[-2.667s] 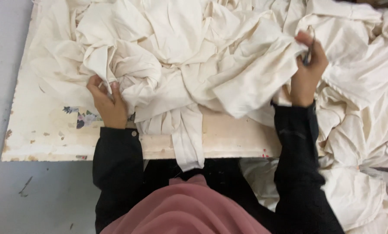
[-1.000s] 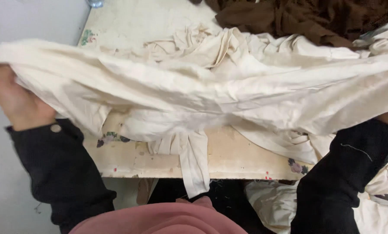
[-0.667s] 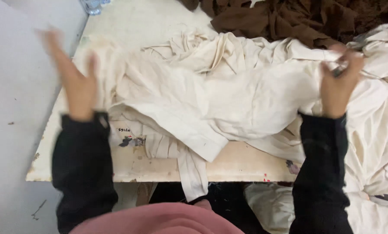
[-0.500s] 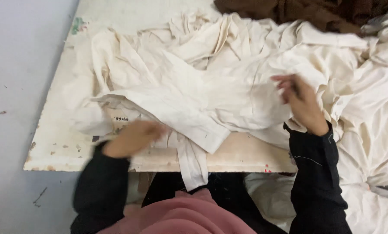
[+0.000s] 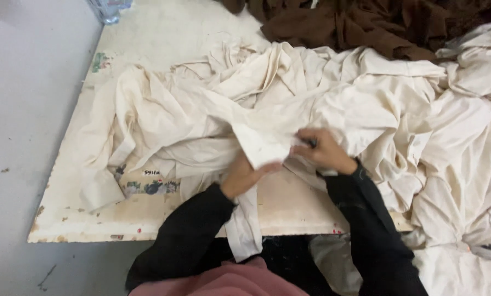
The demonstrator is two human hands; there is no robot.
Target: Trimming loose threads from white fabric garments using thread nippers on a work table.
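A large heap of cream cloth (image 5: pixel 212 115) lies spread over a worn white table (image 5: pixel 81 219). My left hand (image 5: pixel 244 174) is at the table's near middle, its fingers tucked under a folded corner of the cream cloth. Right beside it, my right hand (image 5: pixel 323 151) pinches the same fold from above, and a small dark object shows between its fingers. The two hands nearly touch. Both arms wear black sleeves. A strip of the cream cloth hangs over the table's front edge.
Dark brown fabric (image 5: pixel 377 24) is piled at the table's far side. More cream cloth (image 5: pixel 464 164) spills off the right edge. A clear plastic container (image 5: pixel 107 8) stands at the far left corner. Grey floor (image 5: pixel 15 109) lies to the left.
The cloth was lifted and stretched wide between my raised hands, then dropped back on the table. Both hands have since come together at the near middle of the heap.
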